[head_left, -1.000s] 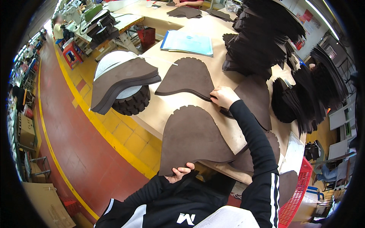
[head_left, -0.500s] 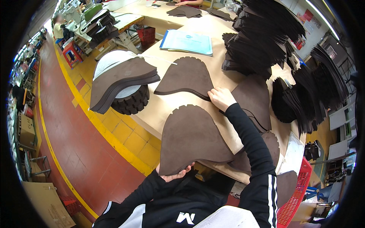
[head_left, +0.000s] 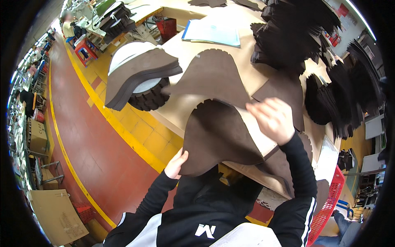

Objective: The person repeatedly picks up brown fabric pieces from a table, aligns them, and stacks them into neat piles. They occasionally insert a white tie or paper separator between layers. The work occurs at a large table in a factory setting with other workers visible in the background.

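A dark brown bell-shaped panel with a scalloped rounded edge [head_left: 220, 138] is in front of me at the table's near edge. My left hand [head_left: 177, 164] is closed on its lower left corner, thumb on top. Beyond it, a second brown panel of the same shape [head_left: 210, 74] is raised, its lower edge blurred, and its shadow falls across the near panel. My right hand [head_left: 273, 119], smeared by motion, has its fingertips at that second panel's right corner and seems to pinch it. Whether other panels lie beneath either one is hidden.
A pile of brown panels [head_left: 140, 76] rests on a round black-sided support at the left. Tall dark stacks [head_left: 284, 37] rise at the back right. A blue folder [head_left: 212, 33] lies farther back. A red basket [head_left: 327, 210] stands at the right, beside the table.
My right hand has come up toward me, and the far panel has lifted with its corner. My left hand has shifted from under the near panel's lower edge to its left corner. The view has tilted.
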Motion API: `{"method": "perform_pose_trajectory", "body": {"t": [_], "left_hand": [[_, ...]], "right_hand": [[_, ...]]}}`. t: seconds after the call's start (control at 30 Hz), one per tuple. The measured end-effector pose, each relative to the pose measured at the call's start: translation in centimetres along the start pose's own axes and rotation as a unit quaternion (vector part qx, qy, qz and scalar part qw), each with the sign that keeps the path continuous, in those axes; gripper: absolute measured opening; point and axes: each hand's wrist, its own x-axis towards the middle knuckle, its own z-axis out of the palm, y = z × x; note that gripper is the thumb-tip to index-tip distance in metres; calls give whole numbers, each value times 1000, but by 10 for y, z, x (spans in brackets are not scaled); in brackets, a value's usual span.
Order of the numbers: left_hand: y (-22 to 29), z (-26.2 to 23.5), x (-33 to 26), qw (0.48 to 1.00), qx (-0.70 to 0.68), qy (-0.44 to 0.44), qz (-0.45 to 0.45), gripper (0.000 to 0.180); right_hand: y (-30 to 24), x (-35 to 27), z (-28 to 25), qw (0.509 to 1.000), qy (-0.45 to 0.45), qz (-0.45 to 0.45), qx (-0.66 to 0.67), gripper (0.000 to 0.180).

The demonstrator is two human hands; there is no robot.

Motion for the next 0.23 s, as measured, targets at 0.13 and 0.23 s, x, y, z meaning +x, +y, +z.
{"method": "perform_pose_trajectory", "body": {"t": [0.13, 0.23], "left_hand": [[-10, -10, 9, 999, -29, 44, -11, 56], [9, -6, 8, 990, -110, 51, -75, 77]], "right_hand": [[-31, -80, -21, 988, -122, -88, 16, 38], [-49, -123, -6, 980, -166, -87, 61, 41]]}}
